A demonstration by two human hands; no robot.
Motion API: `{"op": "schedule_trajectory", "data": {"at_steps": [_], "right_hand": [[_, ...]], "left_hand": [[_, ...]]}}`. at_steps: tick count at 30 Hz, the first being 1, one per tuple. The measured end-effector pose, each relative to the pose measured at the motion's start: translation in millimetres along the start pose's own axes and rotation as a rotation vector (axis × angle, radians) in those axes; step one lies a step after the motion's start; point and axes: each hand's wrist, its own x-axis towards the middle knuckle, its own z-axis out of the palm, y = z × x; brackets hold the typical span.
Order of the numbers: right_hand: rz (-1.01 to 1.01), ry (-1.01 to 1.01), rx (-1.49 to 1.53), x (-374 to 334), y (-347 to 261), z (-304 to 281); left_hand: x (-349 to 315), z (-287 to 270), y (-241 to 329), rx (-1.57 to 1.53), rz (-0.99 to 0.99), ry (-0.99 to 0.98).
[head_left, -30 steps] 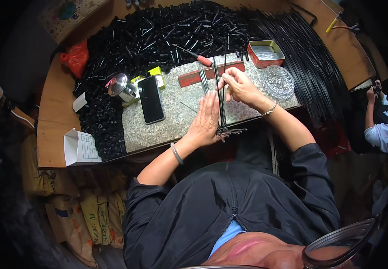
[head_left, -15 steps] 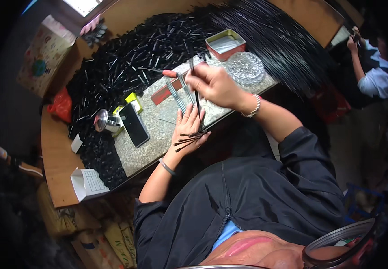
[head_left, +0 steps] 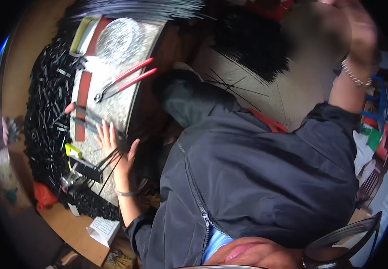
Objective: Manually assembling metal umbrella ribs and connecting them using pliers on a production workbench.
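My left hand (head_left: 112,145) lies flat with fingers stretched and thumb apart, at the near edge of a speckled stone slab (head_left: 109,184). Thin black rods (head_left: 109,160) cross beside its palm; whether they rest on the hand is hard to tell. Beyond its fingertips are grey metal bars (head_left: 86,120) across a red strip (head_left: 84,89). Pliers with red handles (head_left: 131,77) lie on the slab, untouched. Far off at the upper right, my right hand (head_left: 360,29) is raised and smeared by motion, its fingers unclear.
A heap of short black pieces (head_left: 46,107) borders the slab. Along it are a red-and-yellow tin (head_left: 85,36), a clear round coiled item (head_left: 120,40), a dark phone (head_left: 86,168) and a metal cup (head_left: 71,179). Black rods (head_left: 252,45) lie in a bundle on the floor.
The view has swung to the right. My right hand has left the slab and moved far right; the red-handled pliers now show on the slab. My left hand stays at the slab's edge.
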Motion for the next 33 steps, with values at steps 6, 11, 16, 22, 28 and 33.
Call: {"op": "schedule_trajectory", "data": {"at_steps": [6, 11, 16, 22, 28, 33], "right_hand": [[0.105, -0.487, -0.401, -138, 169, 94], [0.183, -0.922, -0.696, -248, 274, 193], [0.334, -1.252, -0.595, -206, 230, 217], [0.291, -0.778, 0.573, -16, 72, 135], [-0.245, -0.025, -0.602, 137, 136, 154], [-0.220, -0.125, -0.735, 177, 163, 198]], "left_hand": [[4, 6, 7, 0.101, 0.023, -0.159], [-3, 3, 6, 0.179, -0.041, -0.211], [5, 2, 12, 0.031, -0.106, -0.169], [-5, -5, 5, 0.053, -0.019, -0.048], [4, -2, 12, 0.061, -0.051, -0.136], [1, -7, 14, 0.100, -0.051, -0.123]]}}
